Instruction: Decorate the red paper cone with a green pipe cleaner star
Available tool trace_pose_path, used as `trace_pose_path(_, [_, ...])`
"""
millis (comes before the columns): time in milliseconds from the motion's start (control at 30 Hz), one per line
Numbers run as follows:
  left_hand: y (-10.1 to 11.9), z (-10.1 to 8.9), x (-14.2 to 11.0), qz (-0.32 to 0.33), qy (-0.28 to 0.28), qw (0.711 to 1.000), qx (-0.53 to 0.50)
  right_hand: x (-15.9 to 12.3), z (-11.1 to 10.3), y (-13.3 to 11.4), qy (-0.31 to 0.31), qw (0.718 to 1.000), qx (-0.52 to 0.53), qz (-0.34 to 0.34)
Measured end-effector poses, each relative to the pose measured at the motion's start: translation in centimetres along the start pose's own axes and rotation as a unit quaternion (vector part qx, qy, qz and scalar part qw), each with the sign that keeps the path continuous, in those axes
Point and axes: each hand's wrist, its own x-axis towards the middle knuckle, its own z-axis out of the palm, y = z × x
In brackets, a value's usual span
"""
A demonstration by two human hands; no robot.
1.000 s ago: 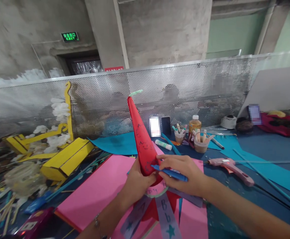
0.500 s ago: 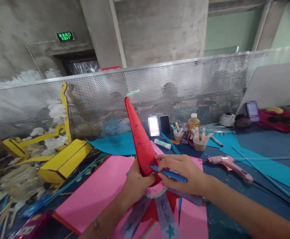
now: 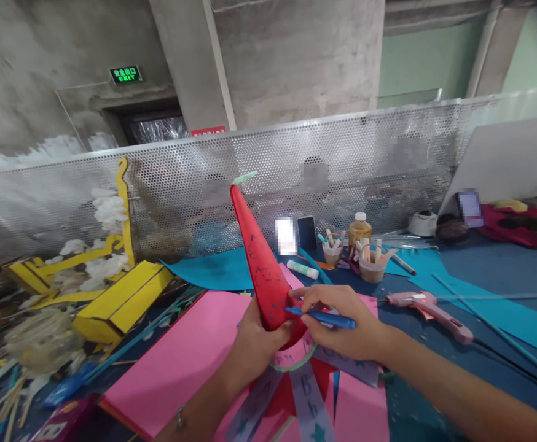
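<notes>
A tall red paper cone [image 3: 266, 270] stands tilted in front of me, with dark marks on its side and a pale green strip [image 3: 246, 177] at its tip. My left hand [image 3: 260, 334] is wrapped round the cone's lower left side. Between the fingers of my right hand [image 3: 337, 319] is a blue marker pen [image 3: 326, 318], its tip at the cone's lower right surface. Round the cone's base runs a pink band [image 3: 293, 355] with writing. Purple paper strips [image 3: 309, 393] with letters and stars spread below it.
Pink sheets [image 3: 176, 362] lie under the cone. To the right are a pink glue gun [image 3: 434, 312] and cups of markers [image 3: 372, 267]. A glue stick [image 3: 302, 269] and a bottle [image 3: 359, 228] lie farther back. Yellow cardboard pieces [image 3: 123, 301] and a clear jar [image 3: 42, 341] are at left.
The marker and my right hand have shifted slightly right along the cone. My left hand keeps its hold on the cone, and the camera view has moved a little.
</notes>
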Motion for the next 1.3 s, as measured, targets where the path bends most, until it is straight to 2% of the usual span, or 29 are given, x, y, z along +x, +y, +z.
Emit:
trace_pose_path(367, [0.32,0.27,-0.02,-0.016,-0.011,0.999,-0.027,0.04,-0.12,-0.07,-0.002,1.000,-0.007,-0.027])
trace_pose_path(833, [0.06,0.36,-0.04,-0.004,0.014,1.000,0.000,0.08,-0.28,-0.06,-0.022,0.999,-0.016,-0.047])
trace_pose_path(1100, [0.10,0.34,0.15,0.009,0.021,1.000,-0.012,0.15,-0.12,-0.12,-0.015,0.998,-0.046,-0.046])
trace_pose_path(1300, [0.02,0.37,0.11,0.002,0.018,1.000,-0.019,0.02,-0.07,-0.06,-0.020,0.999,-0.030,-0.039])
